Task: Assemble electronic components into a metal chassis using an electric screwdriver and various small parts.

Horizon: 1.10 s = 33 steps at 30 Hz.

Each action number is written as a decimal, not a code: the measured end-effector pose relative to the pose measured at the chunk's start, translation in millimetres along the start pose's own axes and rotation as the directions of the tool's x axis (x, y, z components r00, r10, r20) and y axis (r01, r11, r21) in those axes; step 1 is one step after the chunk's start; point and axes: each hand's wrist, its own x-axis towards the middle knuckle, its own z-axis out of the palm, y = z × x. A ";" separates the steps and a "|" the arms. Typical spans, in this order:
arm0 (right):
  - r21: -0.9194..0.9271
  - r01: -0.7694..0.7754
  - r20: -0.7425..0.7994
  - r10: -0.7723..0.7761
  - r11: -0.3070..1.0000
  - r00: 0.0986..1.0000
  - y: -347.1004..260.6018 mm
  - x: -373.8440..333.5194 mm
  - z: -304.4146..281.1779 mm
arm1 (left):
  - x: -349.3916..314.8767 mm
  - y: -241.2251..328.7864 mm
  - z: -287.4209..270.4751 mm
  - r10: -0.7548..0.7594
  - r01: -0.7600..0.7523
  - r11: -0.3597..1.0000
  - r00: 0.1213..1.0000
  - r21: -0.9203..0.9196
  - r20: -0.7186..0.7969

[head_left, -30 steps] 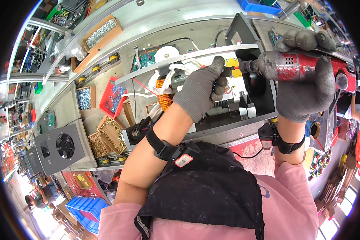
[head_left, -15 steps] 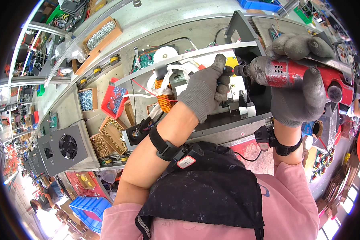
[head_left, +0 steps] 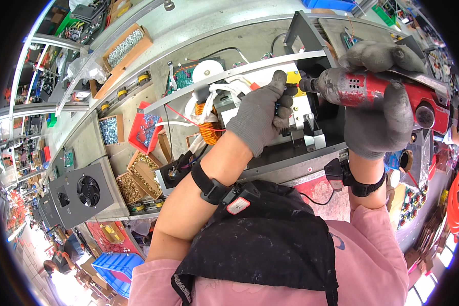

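My right hand [head_left: 375, 125], in a grey glove, grips a worn red power drill [head_left: 362, 89] lying level, its chuck pointing left. Just left of the chuck is my left hand [head_left: 257, 115], also gloved, with its fingers curled and thumb up around something small and dark at the drill's tip that I cannot make out. Both hands are over an open dark metal chassis [head_left: 260, 166]. Inside it are a copper-wound coil [head_left: 207, 127], white cables and metal brackets [head_left: 311, 137]. A yellow label [head_left: 294, 81] shows behind my left fingers.
Left of the chassis stand a red bin [head_left: 142, 133] of small hardware and cardboard boxes of brass-coloured fasteners [head_left: 145, 171]. A grey panel with a fan [head_left: 86, 191] lies farther left. A long box of screws [head_left: 127, 46] sits at the back. A blue crate [head_left: 118, 270] is low at left.
My hands and the drill stay nearly in place; the drill has shifted very slightly. The view has tilted a little.
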 end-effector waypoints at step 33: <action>-0.133 -0.104 -0.099 0.091 0.986 0.991 13.5 -3.0 -16.7 | 2.7 6.2 -2.1 0.105 -0.031 0.836 0.989 0.548 -0.105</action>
